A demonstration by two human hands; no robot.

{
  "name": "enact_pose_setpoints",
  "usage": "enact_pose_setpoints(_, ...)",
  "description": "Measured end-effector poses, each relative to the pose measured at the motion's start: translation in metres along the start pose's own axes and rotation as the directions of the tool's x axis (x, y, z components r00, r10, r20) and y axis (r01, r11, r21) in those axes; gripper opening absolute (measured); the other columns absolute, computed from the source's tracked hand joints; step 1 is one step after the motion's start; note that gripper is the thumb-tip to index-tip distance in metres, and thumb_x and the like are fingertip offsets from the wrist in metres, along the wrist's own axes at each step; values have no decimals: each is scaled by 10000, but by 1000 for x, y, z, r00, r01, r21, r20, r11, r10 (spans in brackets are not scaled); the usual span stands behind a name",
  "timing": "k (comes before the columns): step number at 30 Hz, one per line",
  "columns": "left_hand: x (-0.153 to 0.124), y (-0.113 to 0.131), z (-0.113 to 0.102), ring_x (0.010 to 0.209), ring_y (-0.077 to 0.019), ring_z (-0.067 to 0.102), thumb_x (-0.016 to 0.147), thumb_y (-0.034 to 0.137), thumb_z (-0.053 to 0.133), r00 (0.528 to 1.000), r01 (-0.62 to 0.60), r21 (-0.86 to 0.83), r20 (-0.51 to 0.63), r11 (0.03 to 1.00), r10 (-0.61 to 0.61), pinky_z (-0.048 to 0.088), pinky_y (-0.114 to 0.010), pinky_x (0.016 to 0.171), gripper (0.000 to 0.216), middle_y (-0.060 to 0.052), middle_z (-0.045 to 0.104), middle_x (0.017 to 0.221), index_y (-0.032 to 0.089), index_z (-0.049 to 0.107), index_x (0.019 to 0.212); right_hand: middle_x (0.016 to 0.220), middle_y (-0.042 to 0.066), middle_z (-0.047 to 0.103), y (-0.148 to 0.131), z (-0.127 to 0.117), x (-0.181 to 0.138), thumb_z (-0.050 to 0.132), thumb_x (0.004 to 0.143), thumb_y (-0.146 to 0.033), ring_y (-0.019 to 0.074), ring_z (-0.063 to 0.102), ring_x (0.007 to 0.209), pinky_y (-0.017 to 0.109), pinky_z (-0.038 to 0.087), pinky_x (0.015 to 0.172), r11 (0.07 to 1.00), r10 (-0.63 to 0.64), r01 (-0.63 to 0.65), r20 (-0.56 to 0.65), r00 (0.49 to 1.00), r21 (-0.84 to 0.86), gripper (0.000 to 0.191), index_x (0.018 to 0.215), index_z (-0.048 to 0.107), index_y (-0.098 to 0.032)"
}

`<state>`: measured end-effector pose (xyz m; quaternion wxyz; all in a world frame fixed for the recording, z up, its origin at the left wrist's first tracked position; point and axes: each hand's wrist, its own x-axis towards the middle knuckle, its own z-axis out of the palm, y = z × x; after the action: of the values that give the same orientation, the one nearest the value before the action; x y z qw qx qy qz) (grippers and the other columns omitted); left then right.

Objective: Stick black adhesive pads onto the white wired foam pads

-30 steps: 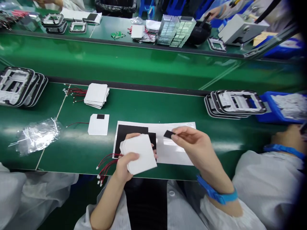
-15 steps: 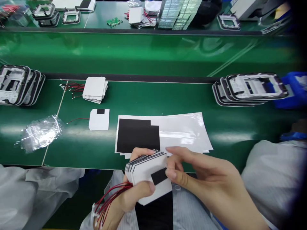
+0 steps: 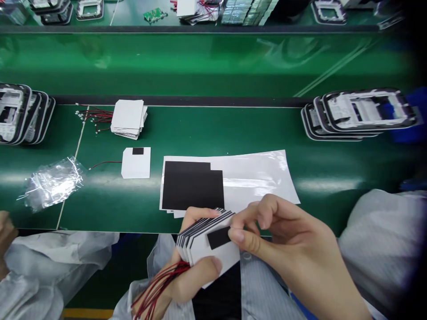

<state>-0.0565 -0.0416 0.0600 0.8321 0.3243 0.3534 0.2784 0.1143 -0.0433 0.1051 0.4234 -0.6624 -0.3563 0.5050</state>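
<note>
Bare left hand (image 3: 187, 275) and bare right hand (image 3: 293, 253) emerge from the pushed-up, loose sleeves of a pale grey-white work coat (finely striped down its front) over dark clothing.

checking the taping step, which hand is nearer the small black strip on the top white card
Right. The right hand has its fingertips pressed on the black strip. The left hand grips the stack of white cards from below, its thumb just under the strip.

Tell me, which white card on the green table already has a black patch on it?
The single card lying flat beside the big sheet; the stacked cards behind it show plain white tops.
</note>
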Motion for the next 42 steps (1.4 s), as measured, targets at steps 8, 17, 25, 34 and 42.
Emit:
enact_pose_setpoints(8,-3,1,-2,1161,-362,563,769,239,650,999,43,21,-11,999,-43,404,-534,990,520,-73,588,1276,309,418,1229,622,2,676,-2,1,0,769,723,-300,161,610,585,250,486,526,1000,-11,11,3,1000,1,366,610,427,-232)
enact_pose_setpoints(17,-6,-1,-3,1177,-368,554,799,257,642,999,41,14,27,999,-41,395,-554,1004,522,-84,555,1322,317,399,1258,637,-9,673,6,2,-1,777,736,-306,161,606,594,263,497,538,999,-33,33,2,999,30,380,616,424,-232)
enact_pose_setpoints(25,-6,-1,-4,1193,-344,552,809,225,633,999,14,-11,48,1000,-14,415,-491,1001,510,-59,575,1304,330,419,1261,631,-14,658,5,3,-2,775,732,-269,169,603,598,285,521,554,998,-22,21,8,1000,67,372,612,424,-244)
enact_pose_setpoints(34,-2,-2,-5,1201,-291,558,831,131,573,992,-79,11,102,997,78,405,-432,1005,526,-26,586,1300,356,414,1278,645,-18,681,3,7,-1,768,730,-219,133,597,593,226,510,550,997,-68,69,-20,997,31,372,606,418,-232)
enact_pose_setpoints(42,-3,-3,-6,1079,-263,601,842,146,577,993,-84,42,91,996,80,448,-431,956,517,-41,570,1265,347,401,1285,651,-5,680,6,8,-5,750,750,-221,141,583,586,248,497,544,995,-96,96,-24,995,13,381,608,397,-237)
